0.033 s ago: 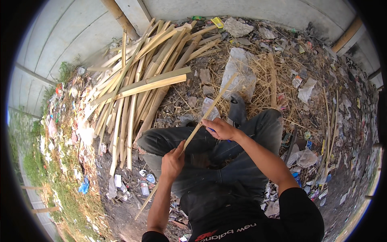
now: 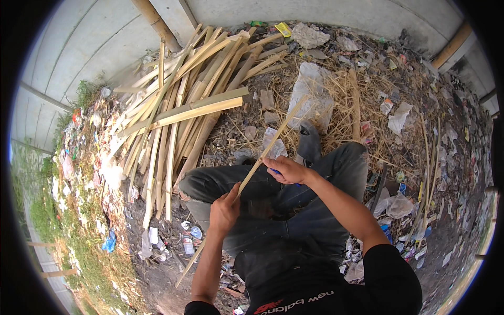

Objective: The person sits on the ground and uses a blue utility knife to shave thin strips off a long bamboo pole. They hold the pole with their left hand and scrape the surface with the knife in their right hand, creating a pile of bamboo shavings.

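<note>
A long, thin bamboo strip (image 2: 251, 177) slants across my lap, its far end over the straw and its near end beside my left forearm. My left hand (image 2: 224, 212) is closed around the strip, thumb along it. Farther up, my right hand (image 2: 289, 170) is closed against the same strip, with a blue handle (image 2: 275, 171) showing between its fingers. Most of that blue-handled tool is hidden by the hand, so its kind does not show. My crossed legs in dark jeans (image 2: 336, 173) lie beneath both hands.
A large pile of split bamboo strips (image 2: 181, 113) lies at the far left. Ahead are a pale plastic sack (image 2: 310, 92) and dry straw (image 2: 338, 105). Litter covers the ground, thin strips (image 2: 429, 163) lie at the right, and a grey wall (image 2: 336, 18) stands behind.
</note>
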`<action>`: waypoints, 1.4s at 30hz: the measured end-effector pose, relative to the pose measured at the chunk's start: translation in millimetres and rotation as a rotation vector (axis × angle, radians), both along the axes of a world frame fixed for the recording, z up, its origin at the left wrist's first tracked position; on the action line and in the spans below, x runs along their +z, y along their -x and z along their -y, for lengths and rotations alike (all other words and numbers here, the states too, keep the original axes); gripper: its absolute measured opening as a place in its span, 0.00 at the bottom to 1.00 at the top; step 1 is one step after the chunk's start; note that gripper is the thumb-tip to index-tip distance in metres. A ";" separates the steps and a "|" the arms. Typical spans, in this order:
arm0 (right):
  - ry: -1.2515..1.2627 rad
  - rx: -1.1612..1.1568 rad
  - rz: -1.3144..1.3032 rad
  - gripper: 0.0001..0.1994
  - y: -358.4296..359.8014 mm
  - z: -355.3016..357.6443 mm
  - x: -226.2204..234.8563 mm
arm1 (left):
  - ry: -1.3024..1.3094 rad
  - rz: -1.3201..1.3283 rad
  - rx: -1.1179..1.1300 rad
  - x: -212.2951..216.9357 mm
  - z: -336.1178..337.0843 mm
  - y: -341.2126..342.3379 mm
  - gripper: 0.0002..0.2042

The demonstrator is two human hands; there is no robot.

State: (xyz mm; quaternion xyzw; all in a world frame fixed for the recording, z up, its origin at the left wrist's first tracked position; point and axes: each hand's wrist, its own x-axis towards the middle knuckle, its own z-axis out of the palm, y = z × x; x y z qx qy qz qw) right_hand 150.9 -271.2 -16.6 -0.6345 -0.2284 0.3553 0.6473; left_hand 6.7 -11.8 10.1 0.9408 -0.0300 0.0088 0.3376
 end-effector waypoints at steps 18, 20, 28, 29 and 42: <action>0.654 -0.650 0.613 0.23 -38.7 10.1 31.5 | 0.145 -0.061 -0.073 -4.6 -21.0 -8.8 0.15; 0.705 -0.588 0.548 0.23 -28.0 4.4 25.9 | 0.127 -0.055 -0.071 -5.3 -22.4 -8.9 0.15; 0.577 -0.620 0.562 0.24 -19.4 -3.8 27.3 | 0.186 -0.075 -0.069 0.7 -24.3 -9.0 0.13; 0.591 -0.611 0.590 0.24 -19.0 -5.8 24.2 | 0.192 -0.075 -0.072 1.8 -24.4 -10.1 0.13; 0.544 -0.493 0.658 0.25 6.5 -28.8 16.0 | 0.201 -0.160 -0.058 7.6 -28.8 -10.1 0.12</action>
